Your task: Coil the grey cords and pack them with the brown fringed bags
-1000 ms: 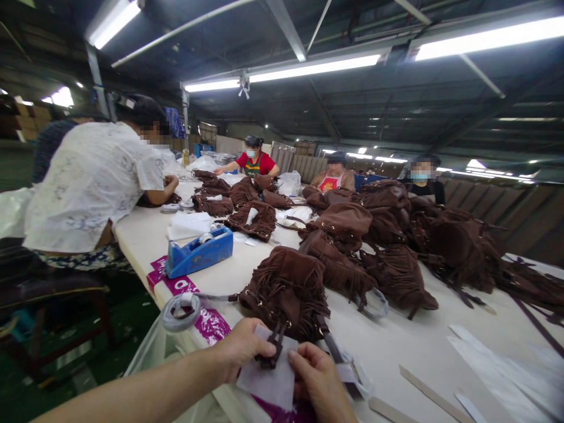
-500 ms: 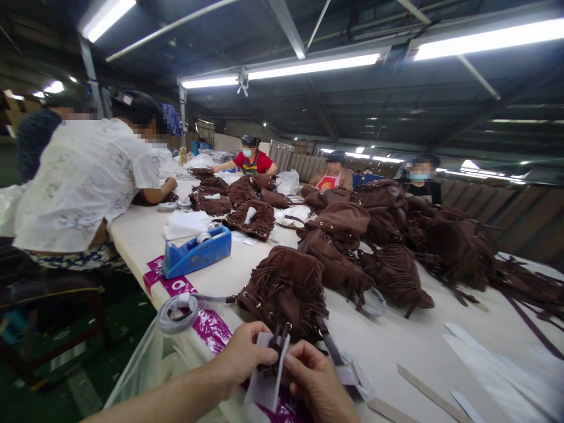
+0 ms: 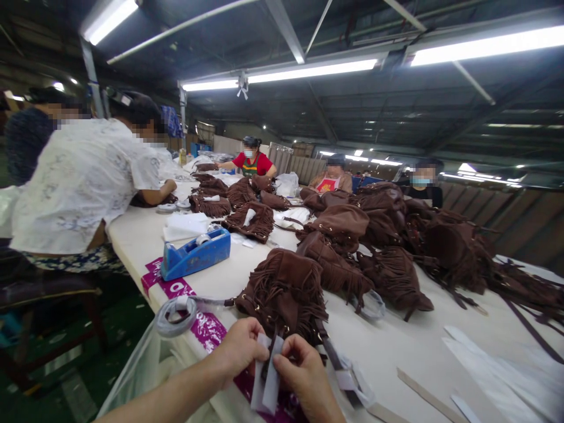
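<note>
A brown fringed bag (image 3: 282, 288) lies on the table just beyond my hands, with small metal eyelets along its edge. My left hand (image 3: 242, 348) pinches the left edge of a white wrapping sheet (image 3: 265, 390). My right hand (image 3: 304, 371) pinches the same sheet on its right side. The sheet is folded lengthwise around dark cords that hang from the bag, hiding most of their ends. To the left, the bag's strap runs into a coil wrapped in clear film (image 3: 176, 317). Another wrapped strap (image 3: 348, 379) lies right of my right hand.
A blue tape dispenser (image 3: 196, 252) stands on the left over a purple printed plastic strip (image 3: 207, 332). More brown bags (image 3: 383, 217) are heaped at the right. White sheets (image 3: 187, 226) lie behind the dispenser. A co-worker in a white top (image 3: 83, 182) leans over the table's left edge.
The sheet's sides have been folded inward around the cords, making it narrower. My right hand has shifted slightly left, closer to my left hand. The bag has stayed in place.
</note>
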{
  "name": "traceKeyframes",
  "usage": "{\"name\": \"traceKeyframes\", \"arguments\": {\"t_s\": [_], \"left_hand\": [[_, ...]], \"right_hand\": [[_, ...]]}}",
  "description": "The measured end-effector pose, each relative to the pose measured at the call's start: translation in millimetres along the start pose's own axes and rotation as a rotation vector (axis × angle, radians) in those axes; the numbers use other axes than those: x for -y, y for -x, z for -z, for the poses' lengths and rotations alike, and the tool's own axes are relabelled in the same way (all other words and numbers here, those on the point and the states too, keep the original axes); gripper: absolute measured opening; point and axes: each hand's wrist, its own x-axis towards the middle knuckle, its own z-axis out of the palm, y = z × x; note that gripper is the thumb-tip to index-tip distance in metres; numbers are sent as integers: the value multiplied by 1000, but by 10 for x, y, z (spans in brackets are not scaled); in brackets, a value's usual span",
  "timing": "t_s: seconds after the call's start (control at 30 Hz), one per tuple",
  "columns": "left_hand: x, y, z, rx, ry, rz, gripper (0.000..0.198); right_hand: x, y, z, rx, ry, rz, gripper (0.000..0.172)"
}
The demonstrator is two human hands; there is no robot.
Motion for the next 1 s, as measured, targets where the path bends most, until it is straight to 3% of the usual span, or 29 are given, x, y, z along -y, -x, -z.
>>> {"name": "traceKeyframes", "arguments": {"t_s": [0.1, 0.27, 0.43, 0.6, 0.73, 0.87, 1.0], "left_hand": [[-37, -32, -23, 1, -12, -11, 22], [-78, 60, -54, 62, 19, -71, 18], [-71, 112, 32, 229, 226, 97, 26], [-59, 59, 69, 234, 67, 196, 23], [-53, 67, 46, 258, -14, 112, 29], [50, 120, -62, 194, 62, -80, 47], [160, 180, -167, 55, 312, -51, 53]], "right_hand": [[-48, -9, 6, 32, 32, 35, 21], [-15, 8, -17, -52, 71, 50, 23], [33, 45, -4, -36, 72, 103, 20], [-5, 55, 43, 17, -12, 142, 24], [28, 61, 42, 12, -83, 144, 31], [89, 81, -12, -21, -60, 187, 28], [102, 119, -91, -101, 183, 276, 16]]}}
